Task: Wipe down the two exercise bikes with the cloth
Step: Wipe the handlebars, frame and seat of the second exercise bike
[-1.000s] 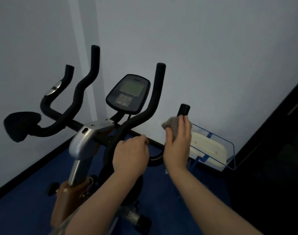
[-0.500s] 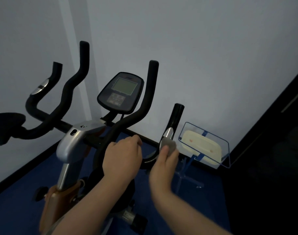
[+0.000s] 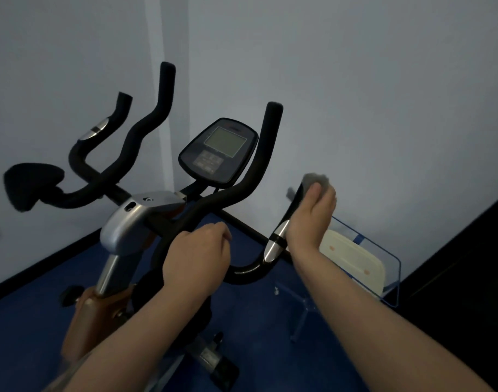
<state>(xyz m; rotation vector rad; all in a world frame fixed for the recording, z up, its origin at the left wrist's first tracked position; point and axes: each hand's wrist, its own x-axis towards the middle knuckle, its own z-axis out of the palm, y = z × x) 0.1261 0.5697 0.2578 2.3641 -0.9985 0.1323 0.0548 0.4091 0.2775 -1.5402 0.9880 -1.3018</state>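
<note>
An exercise bike (image 3: pixel 134 222) with black handlebars and a grey console (image 3: pixel 218 149) stands before me. My left hand (image 3: pixel 196 258) grips the inner right handlebar where it bends. My right hand (image 3: pixel 312 213) wraps a grey cloth (image 3: pixel 315 181) around the top of the outer right grip (image 3: pixel 278 236), which has a silver sensor band below my palm. The grip's black tip is hidden by the cloth and my fingers. Only one bike is in view.
A clear blue-edged tray on a stand (image 3: pixel 383 258) holding a cream plastic piece (image 3: pixel 352 258) sits just right of the bike, close to my right forearm. White walls meet in a corner behind. Blue floor (image 3: pixel 270 335) lies below; a dark panel (image 3: pixel 468 250) is at right.
My right hand slid the cloth down the outer right grip to the silver band, then back up to its top. The left hand kept its hold on the handlebar.
</note>
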